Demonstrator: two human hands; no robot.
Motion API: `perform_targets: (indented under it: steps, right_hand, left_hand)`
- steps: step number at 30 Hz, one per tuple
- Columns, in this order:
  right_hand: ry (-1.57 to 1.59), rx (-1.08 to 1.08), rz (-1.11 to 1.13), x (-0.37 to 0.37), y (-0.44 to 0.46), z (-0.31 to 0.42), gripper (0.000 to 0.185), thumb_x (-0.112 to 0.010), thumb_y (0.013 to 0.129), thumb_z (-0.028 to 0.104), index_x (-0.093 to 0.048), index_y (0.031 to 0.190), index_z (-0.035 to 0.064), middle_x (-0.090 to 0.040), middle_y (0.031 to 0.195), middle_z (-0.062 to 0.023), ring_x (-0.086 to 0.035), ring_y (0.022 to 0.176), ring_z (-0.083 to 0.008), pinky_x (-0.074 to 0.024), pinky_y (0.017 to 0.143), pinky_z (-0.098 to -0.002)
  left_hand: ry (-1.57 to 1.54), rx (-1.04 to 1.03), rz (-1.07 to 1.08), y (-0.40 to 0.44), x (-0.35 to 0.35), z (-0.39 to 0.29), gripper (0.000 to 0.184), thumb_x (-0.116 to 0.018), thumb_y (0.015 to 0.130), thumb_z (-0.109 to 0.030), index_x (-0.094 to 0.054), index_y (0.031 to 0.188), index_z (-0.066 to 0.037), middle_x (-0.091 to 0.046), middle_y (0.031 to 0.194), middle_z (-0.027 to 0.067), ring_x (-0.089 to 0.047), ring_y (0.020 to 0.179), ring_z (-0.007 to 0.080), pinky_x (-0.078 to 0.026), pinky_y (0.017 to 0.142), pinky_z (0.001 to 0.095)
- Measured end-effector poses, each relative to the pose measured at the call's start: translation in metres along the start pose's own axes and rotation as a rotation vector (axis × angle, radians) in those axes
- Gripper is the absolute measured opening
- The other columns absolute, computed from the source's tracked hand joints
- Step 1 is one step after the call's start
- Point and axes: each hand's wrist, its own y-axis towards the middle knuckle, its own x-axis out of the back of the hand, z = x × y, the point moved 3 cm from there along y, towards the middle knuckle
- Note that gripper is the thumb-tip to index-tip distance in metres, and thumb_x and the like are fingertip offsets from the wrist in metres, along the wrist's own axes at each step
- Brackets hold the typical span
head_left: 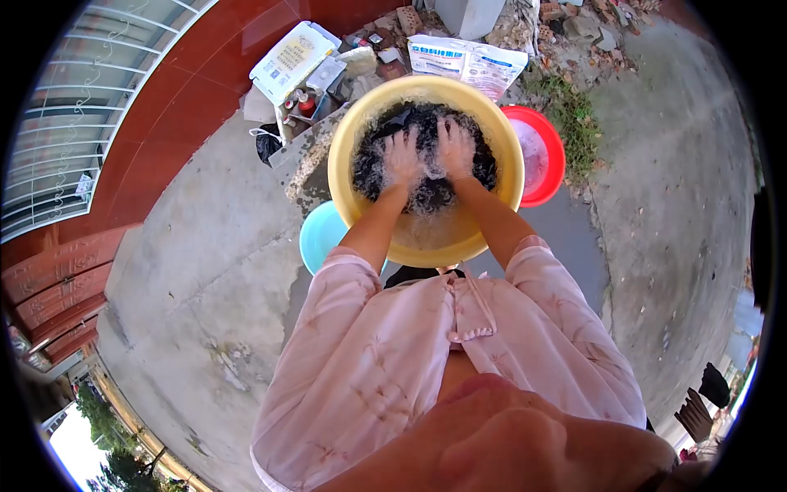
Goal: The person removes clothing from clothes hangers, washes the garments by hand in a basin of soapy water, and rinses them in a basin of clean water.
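A large yellow basin (343, 148) holds foamy water and a dark, wet mass that looks like cloth (373, 135). My left hand (402, 157) presses down on the dark cloth at the left of the basin, fingers spread and pointing away from me. Beside it, my right hand (455, 148) lies on the cloth in the same way, its fingers apart. White suds splash between the two hands. Both palms face down and are hidden, and neither hand appears wrapped round anything.
A red basin (557, 160) with suds stands right of the yellow one, a light-blue basin (318, 238) at its lower left. Behind are a printed white bag (467, 61), a white box (293, 61), bottles and rubble (586, 33). A barred window (90, 90) is at left.
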Motion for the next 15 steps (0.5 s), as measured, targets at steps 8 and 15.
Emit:
perform_targets:
  steps: [8, 15]
  right_hand:
    - [0.369, -0.115, 0.118, 0.005, 0.021, -0.030, 0.048, -0.062, 0.084, 0.016, -0.057, 0.132, 0.0159, -0.055, 0.129, -0.0146, -0.053, 0.114, -0.0358, -0.0455, 0.095, -0.0437]
    - [1.621, -0.703, 0.199, 0.123, 0.011, -0.042, 0.043, -0.058, 0.088, 0.005, -0.059, 0.131, 0.0071, -0.060, 0.124, -0.0137, -0.057, 0.112, -0.0242, -0.0457, 0.095, -0.0363]
  left_hand:
    - [-0.203, 0.008, 0.029, 0.012, 0.011, 0.011, 0.045, -0.052, 0.090, -0.030, -0.056, 0.131, -0.010, -0.057, 0.125, 0.0222, -0.050, 0.119, 0.0413, -0.037, 0.105, 0.0469]
    - [-0.736, 0.050, -0.291, 0.000, 0.180, 0.004, 0.035, -0.045, 0.097, -0.023, -0.061, 0.113, 0.004, -0.064, 0.108, 0.0276, -0.060, 0.108, 0.0409, -0.043, 0.096, 0.0408]
